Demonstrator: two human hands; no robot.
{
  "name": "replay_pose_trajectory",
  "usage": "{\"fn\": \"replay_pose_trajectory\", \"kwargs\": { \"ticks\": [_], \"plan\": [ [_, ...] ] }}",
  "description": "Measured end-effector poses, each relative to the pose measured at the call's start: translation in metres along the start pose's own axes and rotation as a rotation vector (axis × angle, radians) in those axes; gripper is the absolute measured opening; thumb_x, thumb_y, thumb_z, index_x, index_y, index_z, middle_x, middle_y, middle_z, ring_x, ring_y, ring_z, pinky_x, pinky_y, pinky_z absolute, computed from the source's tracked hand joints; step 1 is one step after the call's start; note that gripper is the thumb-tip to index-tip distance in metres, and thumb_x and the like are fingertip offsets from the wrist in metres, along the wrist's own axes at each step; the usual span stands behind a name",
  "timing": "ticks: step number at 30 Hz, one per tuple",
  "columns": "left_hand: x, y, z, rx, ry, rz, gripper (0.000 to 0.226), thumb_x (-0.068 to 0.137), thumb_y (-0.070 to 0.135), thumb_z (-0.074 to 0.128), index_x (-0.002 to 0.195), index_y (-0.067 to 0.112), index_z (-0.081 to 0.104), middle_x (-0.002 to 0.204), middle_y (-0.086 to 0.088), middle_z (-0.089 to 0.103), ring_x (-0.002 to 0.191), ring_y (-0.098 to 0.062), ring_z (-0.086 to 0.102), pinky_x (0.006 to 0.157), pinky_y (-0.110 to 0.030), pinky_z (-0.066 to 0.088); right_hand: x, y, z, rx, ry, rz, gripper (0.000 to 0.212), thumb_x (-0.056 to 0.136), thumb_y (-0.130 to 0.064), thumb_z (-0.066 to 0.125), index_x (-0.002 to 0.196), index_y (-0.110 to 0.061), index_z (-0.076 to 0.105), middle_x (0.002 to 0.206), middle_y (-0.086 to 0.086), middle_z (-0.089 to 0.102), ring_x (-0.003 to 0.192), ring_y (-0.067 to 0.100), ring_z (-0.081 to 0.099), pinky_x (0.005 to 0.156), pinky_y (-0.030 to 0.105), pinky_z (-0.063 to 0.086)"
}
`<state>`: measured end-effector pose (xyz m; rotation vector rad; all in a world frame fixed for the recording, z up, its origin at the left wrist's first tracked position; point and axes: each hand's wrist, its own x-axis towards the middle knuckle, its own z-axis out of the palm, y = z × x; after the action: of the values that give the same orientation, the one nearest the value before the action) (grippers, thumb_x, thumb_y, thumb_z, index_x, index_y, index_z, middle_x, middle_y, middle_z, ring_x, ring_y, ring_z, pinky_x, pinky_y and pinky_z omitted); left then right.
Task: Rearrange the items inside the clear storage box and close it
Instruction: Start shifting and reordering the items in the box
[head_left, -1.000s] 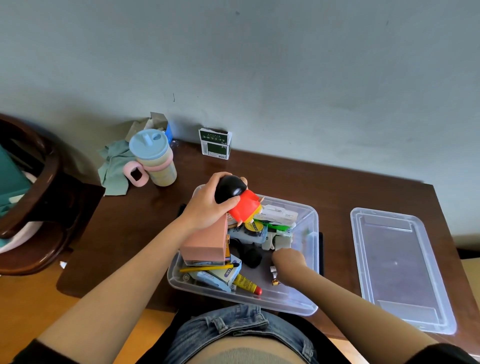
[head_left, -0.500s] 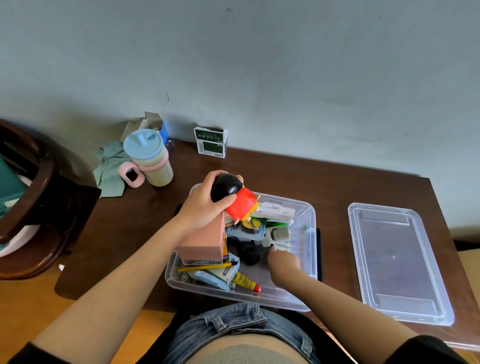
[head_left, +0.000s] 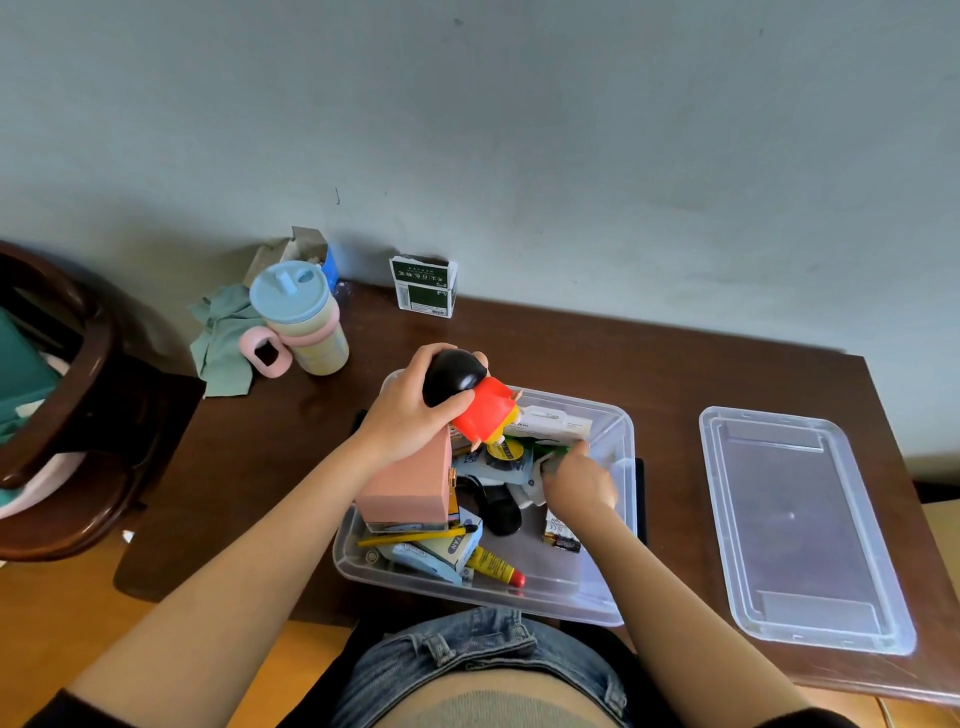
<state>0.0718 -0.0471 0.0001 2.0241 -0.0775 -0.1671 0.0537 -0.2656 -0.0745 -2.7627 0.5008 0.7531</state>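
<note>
The clear storage box (head_left: 626, 483) sits on the brown table in front of me, full of small items. My left hand (head_left: 410, 410) holds a toy figure (head_left: 470, 400) with a black head and red shirt above the box's far left corner. Below it a pink box (head_left: 408, 486) stands inside. My right hand (head_left: 579, 480) reaches into the box's middle right, its fingers on a green-and-white packet (head_left: 553, 449); whether it grips the packet I cannot tell. A black cylinder (head_left: 501, 512), a yellow tube (head_left: 493, 566) and a battery pack (head_left: 561, 535) lie inside. The clear lid (head_left: 795, 525) lies to the right.
A blue-lidded sippy cup (head_left: 301, 322) with a pink handle stands at the back left beside a green cloth (head_left: 221, 332). A small green-and-white carton (head_left: 423, 286) stands against the wall. A dark wooden chair (head_left: 67, 405) is at the left.
My right hand has moved from the box's near middle toward its far right side, onto the green-and-white packet. The left hand still holds the toy figure in about the same place.
</note>
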Motion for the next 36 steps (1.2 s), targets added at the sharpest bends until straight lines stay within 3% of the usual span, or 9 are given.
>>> {"fn": "replay_pose_trajectory", "kwargs": {
  "ticks": [3, 6, 8, 14, 18, 27, 30, 34, 36],
  "plan": [
    [0.0, 0.0, 0.0, 0.006, 0.002, -0.002, 0.044, 0.089, 0.03, 0.064, 0.126, 0.025, 0.042, 0.119, 0.007, 0.051, 0.114, -0.018, 0.051, 0.093, -0.038, 0.048, -0.003, -0.003, 0.003, 0.13, 0.016, -0.033, 0.053, 0.096, -0.014, 0.041, 0.142, 0.002, 0.021, 0.103, 0.015, 0.065, 0.091, 0.03, 0.061, 0.062, 0.031, 0.043],
    [0.001, 0.0, 0.0, 0.016, 0.0, -0.016, 0.051, 0.084, 0.039, 0.061, 0.128, 0.024, 0.042, 0.123, 0.004, 0.052, 0.114, -0.019, 0.051, 0.093, -0.038, 0.047, -0.013, -0.005, 0.007, 0.346, 0.028, -0.129, 0.014, 0.093, -0.019, 0.051, 0.098, -0.009, 0.043, 0.081, 0.005, 0.057, 0.075, 0.024, 0.054, 0.057, 0.032, 0.038],
    [0.001, 0.0, 0.001, 0.019, 0.0, -0.013, 0.047, 0.088, 0.033, 0.063, 0.129, 0.024, 0.041, 0.123, 0.003, 0.052, 0.115, -0.02, 0.051, 0.094, -0.039, 0.048, -0.023, -0.006, 0.01, 0.383, 0.073, -0.207, 0.022, 0.09, -0.02, 0.057, 0.083, -0.015, 0.036, 0.075, -0.001, 0.047, 0.063, 0.016, 0.044, 0.05, 0.028, 0.031],
    [0.0, 0.001, 0.0, 0.025, -0.001, -0.021, 0.053, 0.083, 0.041, 0.06, 0.129, 0.023, 0.041, 0.124, 0.003, 0.052, 0.116, -0.02, 0.05, 0.094, -0.038, 0.048, -0.046, -0.005, 0.018, 0.168, 0.124, -0.569, 0.023, 0.095, -0.025, 0.052, 0.089, -0.012, 0.034, 0.094, 0.007, 0.049, 0.063, 0.027, 0.049, 0.052, 0.032, 0.032],
    [0.0, 0.0, 0.001, 0.03, 0.003, -0.008, 0.047, 0.09, 0.027, 0.064, 0.13, 0.022, 0.041, 0.123, 0.005, 0.05, 0.117, -0.021, 0.05, 0.096, -0.043, 0.048, -0.043, -0.001, 0.018, 0.076, 0.08, -0.668, 0.024, 0.093, -0.023, 0.055, 0.102, -0.008, 0.039, 0.099, 0.01, 0.054, 0.07, 0.029, 0.054, 0.057, 0.038, 0.039],
    [-0.001, 0.001, 0.001, 0.027, 0.007, 0.004, 0.046, 0.09, 0.026, 0.063, 0.129, 0.022, 0.04, 0.122, 0.005, 0.05, 0.115, -0.019, 0.051, 0.092, -0.037, 0.048, -0.037, 0.007, 0.014, 0.41, -0.013, -0.428, 0.041, 0.08, -0.025, 0.074, 0.102, -0.022, 0.039, 0.088, -0.002, 0.066, 0.074, 0.014, 0.065, 0.066, 0.038, 0.056],
    [-0.001, 0.001, 0.001, 0.028, 0.003, -0.005, 0.045, 0.09, 0.027, 0.063, 0.129, 0.024, 0.04, 0.124, 0.003, 0.05, 0.116, -0.02, 0.05, 0.093, -0.039, 0.048, -0.033, 0.01, 0.008, 0.235, -0.041, -0.375, 0.039, 0.08, -0.019, 0.071, 0.105, -0.017, 0.041, 0.093, 0.002, 0.062, 0.081, 0.021, 0.062, 0.063, 0.034, 0.049],
    [0.0, 0.001, 0.001, 0.025, 0.007, -0.005, 0.047, 0.087, 0.036, 0.063, 0.127, 0.024, 0.041, 0.123, 0.003, 0.052, 0.114, -0.019, 0.051, 0.092, -0.038, 0.048, -0.028, 0.02, -0.007, -0.359, -0.178, -0.36, 0.007, 0.085, -0.005, 0.057, 0.091, -0.007, 0.055, 0.108, 0.012, 0.063, 0.099, 0.03, 0.061, 0.069, 0.032, 0.045],
    [0.0, 0.001, 0.001, 0.037, 0.008, -0.006, 0.045, 0.09, 0.03, 0.064, 0.129, 0.022, 0.041, 0.122, 0.004, 0.052, 0.114, -0.02, 0.051, 0.093, -0.04, 0.048, -0.028, 0.024, 0.0, -0.517, -0.276, -0.376, 0.016, 0.085, -0.006, 0.061, 0.1, -0.004, 0.061, 0.111, 0.013, 0.063, 0.104, 0.029, 0.061, 0.074, 0.033, 0.048]
  ]
}}
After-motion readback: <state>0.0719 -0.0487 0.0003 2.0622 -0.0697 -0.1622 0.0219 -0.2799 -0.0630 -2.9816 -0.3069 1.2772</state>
